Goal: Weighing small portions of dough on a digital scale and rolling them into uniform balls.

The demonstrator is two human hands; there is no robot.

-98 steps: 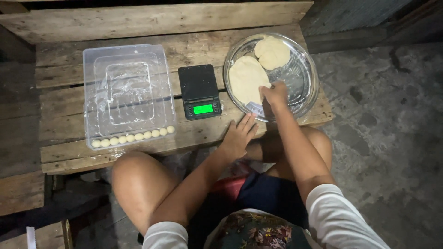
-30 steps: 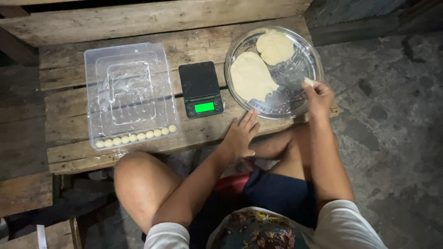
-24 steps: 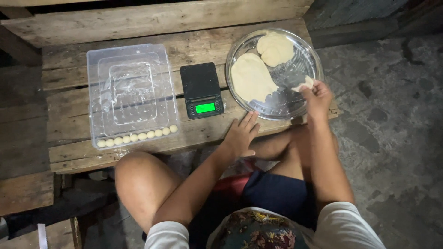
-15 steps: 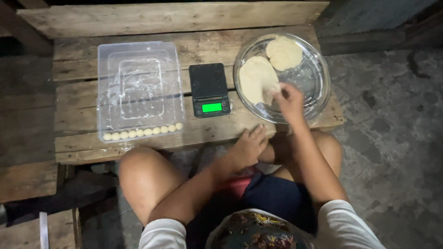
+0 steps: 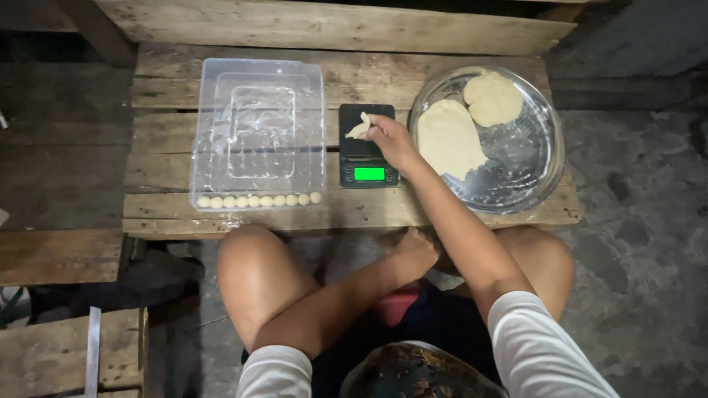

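Observation:
My right hand (image 5: 389, 138) holds a small piece of pale dough (image 5: 360, 128) over the black digital scale (image 5: 363, 146), whose display glows green. A round metal tray (image 5: 525, 171) to the right carries a large flattened dough slab (image 5: 449, 138) and a smaller dough lump (image 5: 493, 98). On the left lies a clear plastic tray (image 5: 258, 129) with a row of several small dough balls (image 5: 256, 200) along its near edge. My left hand (image 5: 417, 249) rests at the front edge of the wooden table (image 5: 346, 210), fingers curled, holding nothing.
The low table is made of rough planks, with a wooden beam (image 5: 332, 26) behind it. My bare knees (image 5: 251, 258) sit just under the front edge. Concrete floor (image 5: 641, 258) lies to the right, more planks (image 5: 59, 254) to the left.
My right hand left the metal tray with a pinched-off bit of dough and moved left over the scale. My left hand slid back from the tabletop to its front edge.

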